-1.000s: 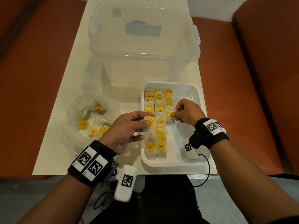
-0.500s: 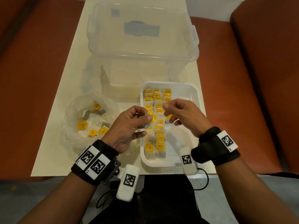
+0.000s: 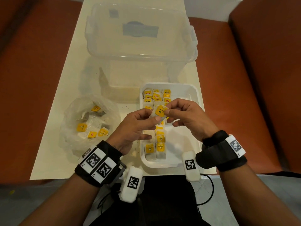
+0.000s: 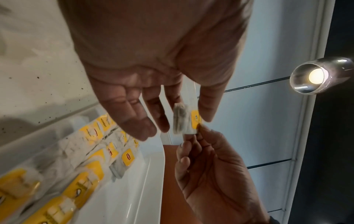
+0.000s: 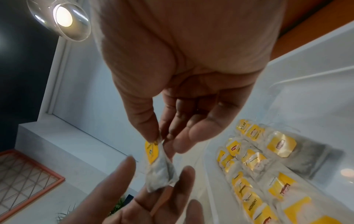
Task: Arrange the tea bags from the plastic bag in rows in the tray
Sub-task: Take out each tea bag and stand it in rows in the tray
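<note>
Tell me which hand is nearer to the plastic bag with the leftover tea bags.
Left. The left hand is just right of the plastic bag; the right hand is farther right, over the tray.

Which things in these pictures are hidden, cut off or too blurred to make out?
- Head view: the middle rows in the tray are hidden behind the left hand and right hand.
- Head view: how many tea bags remain in the plastic bag is unclear; its crumpled film hides some.
- Left wrist view: the nearest tray tea bags are blurred and cut off by the edge.
- Right wrist view: the held tea bag shows its tag edge-on, so the print is unreadable.
</note>
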